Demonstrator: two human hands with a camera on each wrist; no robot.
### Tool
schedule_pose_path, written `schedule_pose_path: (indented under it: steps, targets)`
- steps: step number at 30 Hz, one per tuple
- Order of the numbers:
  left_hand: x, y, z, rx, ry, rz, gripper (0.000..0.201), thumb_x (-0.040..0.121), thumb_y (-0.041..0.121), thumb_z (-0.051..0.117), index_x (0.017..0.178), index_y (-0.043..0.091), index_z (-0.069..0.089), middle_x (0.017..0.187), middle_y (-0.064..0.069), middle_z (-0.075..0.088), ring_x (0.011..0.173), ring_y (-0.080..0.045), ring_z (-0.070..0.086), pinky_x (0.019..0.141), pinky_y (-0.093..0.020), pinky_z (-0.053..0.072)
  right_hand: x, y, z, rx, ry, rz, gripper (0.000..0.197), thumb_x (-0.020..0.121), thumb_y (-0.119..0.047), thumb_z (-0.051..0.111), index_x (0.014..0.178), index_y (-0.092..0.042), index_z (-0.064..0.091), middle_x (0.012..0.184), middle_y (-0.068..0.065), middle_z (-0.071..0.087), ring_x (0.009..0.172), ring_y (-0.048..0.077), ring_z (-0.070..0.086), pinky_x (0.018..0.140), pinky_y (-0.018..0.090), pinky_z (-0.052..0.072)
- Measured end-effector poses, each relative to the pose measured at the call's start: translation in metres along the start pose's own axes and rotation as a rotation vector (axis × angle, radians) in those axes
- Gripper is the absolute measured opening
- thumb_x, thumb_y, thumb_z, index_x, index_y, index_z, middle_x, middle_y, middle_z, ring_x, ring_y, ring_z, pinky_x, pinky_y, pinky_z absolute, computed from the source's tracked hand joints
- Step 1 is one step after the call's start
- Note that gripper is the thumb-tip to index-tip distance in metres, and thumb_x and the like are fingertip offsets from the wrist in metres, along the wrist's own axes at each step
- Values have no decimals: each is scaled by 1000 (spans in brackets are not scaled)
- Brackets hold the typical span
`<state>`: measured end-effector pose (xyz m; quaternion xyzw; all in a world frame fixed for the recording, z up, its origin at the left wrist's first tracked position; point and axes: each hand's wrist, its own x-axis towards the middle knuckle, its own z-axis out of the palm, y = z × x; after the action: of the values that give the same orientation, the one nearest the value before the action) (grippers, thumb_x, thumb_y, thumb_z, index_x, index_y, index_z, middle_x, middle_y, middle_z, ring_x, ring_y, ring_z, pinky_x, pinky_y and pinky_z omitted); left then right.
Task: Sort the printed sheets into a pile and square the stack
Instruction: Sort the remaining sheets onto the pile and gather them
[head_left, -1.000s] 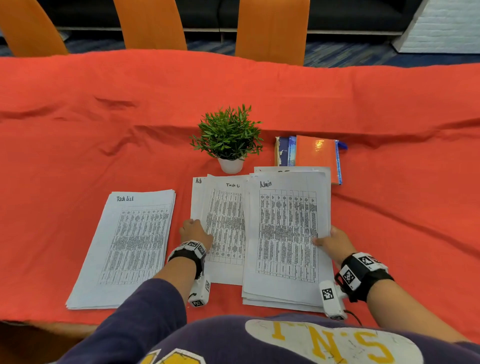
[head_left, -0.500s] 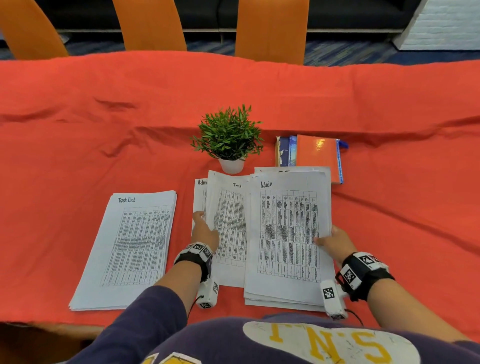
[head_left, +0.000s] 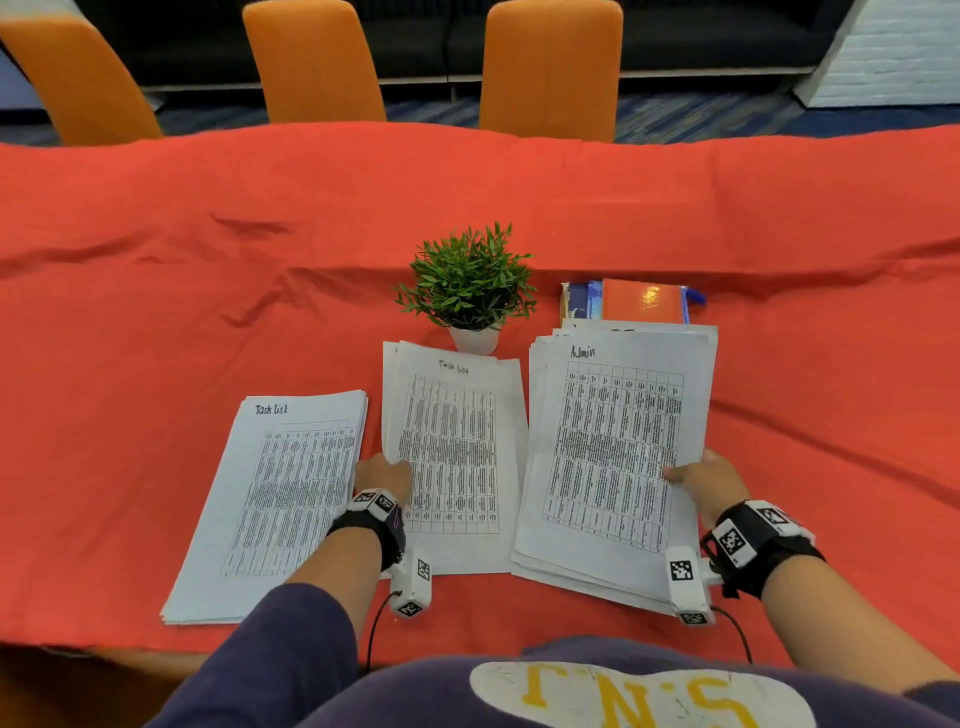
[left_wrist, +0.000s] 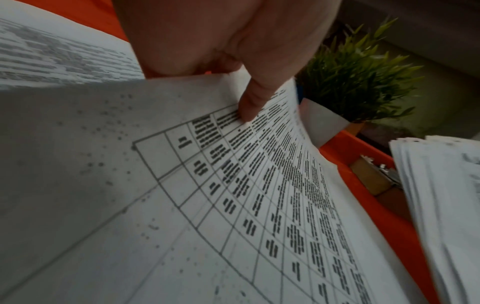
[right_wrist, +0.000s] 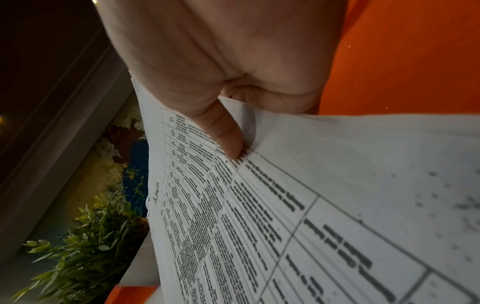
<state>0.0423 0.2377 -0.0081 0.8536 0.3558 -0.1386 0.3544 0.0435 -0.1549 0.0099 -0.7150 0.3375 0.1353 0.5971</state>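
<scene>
Head view: 3 paper lots on red tablecloth (head_left: 156, 312). "Task list" pile (head_left: 270, 499) at 9 o'clock; middle sheets (head_left: 457, 457) pinched at their left edge by left hand (head_left: 384, 475); "Admin" stack (head_left: 613, 457) at 3 o'clock, right edge pinched by right hand (head_left: 706, 483). Potted plant (head_left: 467, 280) at 12 o'clock, books (head_left: 639, 301) beside it.

Left wrist view: thumb (left_wrist: 254, 102) atop sheet.

Right wrist view: thumb (right_wrist: 226, 135) pressing the top sheet.

Head view looks down from above; both wrist views, close and blurry, share the plant (head_left: 469, 280).
</scene>
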Motion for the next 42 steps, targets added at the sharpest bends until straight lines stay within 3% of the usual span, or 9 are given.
schedule_pose_path:
  steps: [8, 10, 15, 19, 24, 29, 35, 39, 42]
  targets:
    - [9, 7, 3, 68, -138, 69, 37, 87, 15, 60, 121, 2, 53, 112, -14, 63, 98, -30, 63, 83, -38, 55, -3, 6, -9, 12, 23, 6, 48, 83, 12, 57, 127, -7, 56, 116, 17, 64, 107, 35, 61, 99, 51, 45]
    - [2, 14, 2, 52, -150, 119, 25, 89, 10, 58, 112, 3, 53, 109, -13, 62, 94, -29, 60, 78, -35, 52, -4, 8, -11, -3, 24, 7, 48, 83, 12, 56, 127, -8, 56, 116, 16, 64, 107, 35, 60, 99, 51, 45]
    - [-28, 23, -10, 125, 41, 310, 22, 88, 2, 45, 105, 10, 57, 88, -8, 64, 76, -27, 63, 67, -34, 53, -7, 6, -15, -64, 37, 7, 45, 86, 8, 56, 129, -5, 53, 116, 17, 63, 105, 34, 59, 98, 47, 45]
    - [-70, 27, -36, 274, 178, 559, 29, 86, 2, 42, 105, 16, 57, 93, -5, 62, 78, -29, 61, 66, -36, 51, -5, 2, -21, -105, 76, -26, 42, 87, 6, 55, 127, -3, 52, 116, 18, 62, 102, 32, 58, 96, 46, 46]
    - [-112, 51, -78, 155, 141, 770, 20, 82, 5, 48, 94, 19, 57, 80, -3, 58, 71, -26, 55, 60, -33, 43, 2, -3, -29, -44, 128, -58, 44, 83, 6, 54, 126, -7, 53, 120, 18, 62, 108, 37, 59, 98, 53, 46]
    - [-128, 83, -85, -281, -45, 648, 25, 84, 3, 55, 99, 22, 57, 84, -17, 62, 67, -20, 56, 58, -30, 45, -20, -20, -14, 162, 26, -86, 43, 86, 11, 46, 125, -5, 50, 115, 17, 60, 95, 33, 58, 80, 41, 51]
    - [-123, 86, -35, -505, -232, 417, 51, 85, -3, 57, 123, 26, 40, 103, -2, 60, 83, -19, 62, 65, -33, 54, -53, -25, 15, 339, -145, -113, 37, 83, 17, 39, 102, -8, 60, 85, 12, 70, 67, 26, 67, 60, 34, 55]
    - [-119, 76, 0, -382, -243, 292, 30, 88, 2, 53, 113, 17, 44, 101, -3, 60, 75, -9, 54, 59, -21, 43, -57, -13, 17, 247, -179, -150, 32, 85, 20, 39, 86, -4, 60, 110, 27, 62, 82, 30, 62, 92, 48, 46]
    - [-113, 71, 15, -351, -258, 272, 26, 89, 4, 53, 114, 9, 53, 112, -14, 62, 88, -21, 57, 70, -25, 45, -54, -7, 15, 147, -152, -87, 28, 84, -3, 50, 110, 1, 58, 125, 27, 57, 110, 42, 57, 103, 53, 41]
